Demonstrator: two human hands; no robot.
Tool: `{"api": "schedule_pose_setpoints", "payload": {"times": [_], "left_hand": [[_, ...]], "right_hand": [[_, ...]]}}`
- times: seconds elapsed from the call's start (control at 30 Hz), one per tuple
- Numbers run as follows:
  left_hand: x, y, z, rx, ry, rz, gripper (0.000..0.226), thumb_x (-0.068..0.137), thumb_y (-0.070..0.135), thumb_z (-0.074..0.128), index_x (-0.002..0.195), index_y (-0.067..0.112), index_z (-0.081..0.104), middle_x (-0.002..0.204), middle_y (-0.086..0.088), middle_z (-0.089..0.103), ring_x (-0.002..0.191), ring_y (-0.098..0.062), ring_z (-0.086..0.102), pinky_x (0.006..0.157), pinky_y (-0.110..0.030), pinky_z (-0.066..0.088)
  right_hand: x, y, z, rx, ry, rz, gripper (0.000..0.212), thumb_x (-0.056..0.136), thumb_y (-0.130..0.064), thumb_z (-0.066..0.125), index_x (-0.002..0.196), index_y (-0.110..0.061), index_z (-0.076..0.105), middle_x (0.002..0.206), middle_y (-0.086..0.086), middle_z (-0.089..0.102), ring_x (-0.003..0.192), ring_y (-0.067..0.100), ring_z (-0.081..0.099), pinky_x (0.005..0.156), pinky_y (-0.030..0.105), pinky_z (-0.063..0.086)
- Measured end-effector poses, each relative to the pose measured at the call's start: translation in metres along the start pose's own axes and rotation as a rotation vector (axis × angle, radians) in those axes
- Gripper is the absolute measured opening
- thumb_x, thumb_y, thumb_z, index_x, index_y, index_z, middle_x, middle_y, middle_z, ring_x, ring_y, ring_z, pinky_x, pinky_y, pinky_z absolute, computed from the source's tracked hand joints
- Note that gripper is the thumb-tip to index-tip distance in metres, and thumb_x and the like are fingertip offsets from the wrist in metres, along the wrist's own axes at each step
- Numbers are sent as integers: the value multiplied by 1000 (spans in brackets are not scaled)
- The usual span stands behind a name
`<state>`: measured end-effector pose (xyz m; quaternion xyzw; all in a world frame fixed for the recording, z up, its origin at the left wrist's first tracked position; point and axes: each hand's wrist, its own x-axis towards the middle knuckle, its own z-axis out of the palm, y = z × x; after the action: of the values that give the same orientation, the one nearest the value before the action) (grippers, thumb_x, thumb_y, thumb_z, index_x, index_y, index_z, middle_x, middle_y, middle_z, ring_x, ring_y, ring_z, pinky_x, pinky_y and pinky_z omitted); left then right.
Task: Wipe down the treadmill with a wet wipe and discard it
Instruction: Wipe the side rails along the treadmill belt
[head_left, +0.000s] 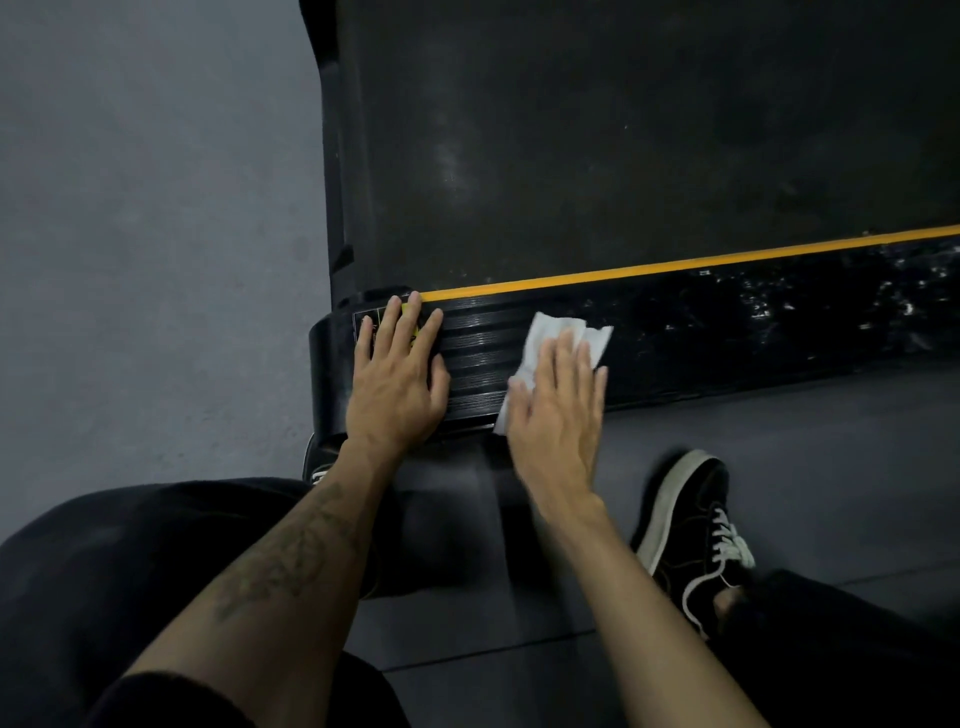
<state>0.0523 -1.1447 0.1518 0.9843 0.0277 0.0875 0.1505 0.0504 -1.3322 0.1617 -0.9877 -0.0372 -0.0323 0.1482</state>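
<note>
My right hand (558, 415) presses the wet wipe (550, 358) flat, fingers straight, onto the treadmill's ribbed end cap (478, 358). At nine o'clock my left hand (397, 374) rests open. The wipe looks limp, light and tearable; I'd pinch a corner.

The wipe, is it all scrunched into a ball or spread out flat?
Spread flat. The wipe lies open on the treadmill edge under the right hand, whose straight fingers press it; corners stick out past them.

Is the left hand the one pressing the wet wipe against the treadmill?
No, the right hand presses the wet wipe flat; the left hand rests bare on the treadmill's ribbed rear end cap.
</note>
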Motion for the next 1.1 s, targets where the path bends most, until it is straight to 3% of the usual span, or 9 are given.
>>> {"api": "schedule_pose_setpoints", "payload": {"times": [0.17,0.3,0.43,0.53,0.63,0.77,0.93,1.1], "left_hand": [[0,0,-1,-12,-4,-2,61,100,37,33,155,15,44,168,-10,28,158,-28,19,128,-53,13],[0,0,-1,2,-10,-5,60,100,38,33,155,15,43,168,-11,27,158,-28,18,128,-53,12],[0,-1,0,0,-3,-3,60,100,37,33,155,15,44,169,-10,27,158,-27,18,127,-54,14],[0,0,0,-11,5,-2,61,99,36,34,155,15,45,168,-10,29,158,-28,20,127,-55,15],[1,0,0,-10,12,-5,60,99,36,35,154,14,46,168,-10,30,157,-28,21,127,-55,16],[0,0,0,1,-6,-9,60,100,38,34,155,15,44,168,-10,28,158,-27,19,128,-53,13],[0,0,1,-5,9,-3,60,100,37,35,154,15,45,168,-10,29,157,-28,20,127,-54,14],[0,0,0,-16,18,-5,60,99,36,35,154,14,46,167,-11,31,157,-29,22,127,-55,15]], "right_hand": [[-20,-5,6,-29,-64,-474,58,106,-37,35,158,-11,37,167,10,29,155,27,26,125,49,24],[-14,28,-2,-66,-35,-340,56,107,-36,35,159,-15,38,168,6,28,156,24,23,125,51,20],[-22,-3,4,-14,32,-109,63,106,-42,34,159,-6,34,168,14,25,157,29,20,127,52,15],[-35,-21,13,-6,-26,-290,68,105,-43,37,160,-6,28,168,17,22,157,29,18,128,48,17],[-26,11,9,-64,-31,-485,60,105,-39,38,159,-13,36,167,12,28,155,27,26,123,47,28],[-14,41,-2,-85,-23,-358,54,107,-36,39,158,-19,39,168,10,27,156,26,24,124,47,26],[-27,-8,5,-71,34,-116,61,107,-46,35,158,-13,38,167,16,27,155,32,24,124,51,23],[-32,3,7,-59,-41,-445,57,106,-41,38,157,-17,41,167,8,30,154,25,28,122,47,30]]}}
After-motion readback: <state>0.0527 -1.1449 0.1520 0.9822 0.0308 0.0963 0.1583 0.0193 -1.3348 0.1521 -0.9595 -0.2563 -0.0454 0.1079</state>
